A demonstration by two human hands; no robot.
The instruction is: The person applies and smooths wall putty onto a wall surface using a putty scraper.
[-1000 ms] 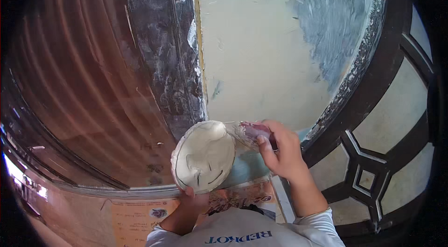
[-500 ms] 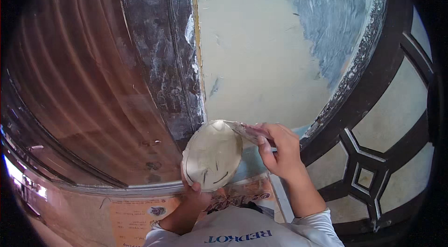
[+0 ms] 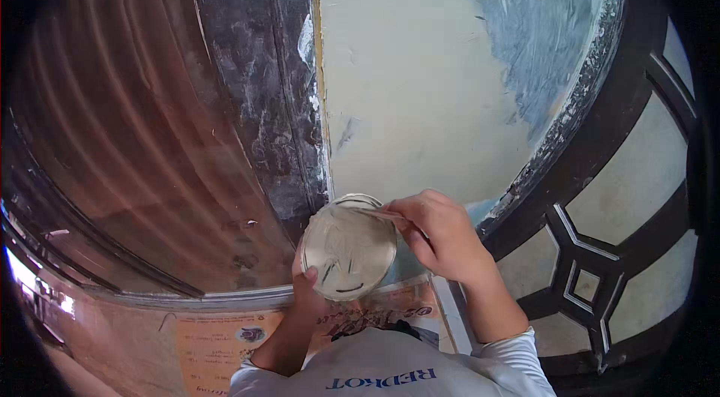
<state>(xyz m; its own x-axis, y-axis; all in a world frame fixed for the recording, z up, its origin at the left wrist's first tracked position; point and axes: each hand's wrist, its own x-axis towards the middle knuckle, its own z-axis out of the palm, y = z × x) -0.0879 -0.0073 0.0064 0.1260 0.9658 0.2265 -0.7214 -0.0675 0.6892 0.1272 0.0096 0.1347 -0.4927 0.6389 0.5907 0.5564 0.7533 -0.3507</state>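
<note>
My left hand (image 3: 306, 290) grips a round, shallow lid (image 3: 346, 258) from its left side, the thumb over the rim and the other fingers hidden beneath. Off-white putty covers the lid's face, with a few dark streaks near its lower edge. In my right hand (image 3: 441, 236) is a putty knife (image 3: 381, 214), pinched by thumb and fingers, its blade lying against the lid's upper right part. Just beyond the lid stands a wall panel (image 3: 412, 104), mostly coated in smooth cream putty. A streaky grey-blue patch (image 3: 544, 37) shows at its upper right.
A dark, worn frame (image 3: 255, 59) borders the panel on the left, beside brown glass (image 3: 127, 119) with wavy folds. Curving along the right is a dark lattice with pale panes (image 3: 637, 164). An orange printed sheet (image 3: 217, 352) lies below at the lower left.
The lid has shifted slightly right and turned more face-on. My right hand has rolled over and moved the knife's blade inward, from the lid's upper rim onto its face.
</note>
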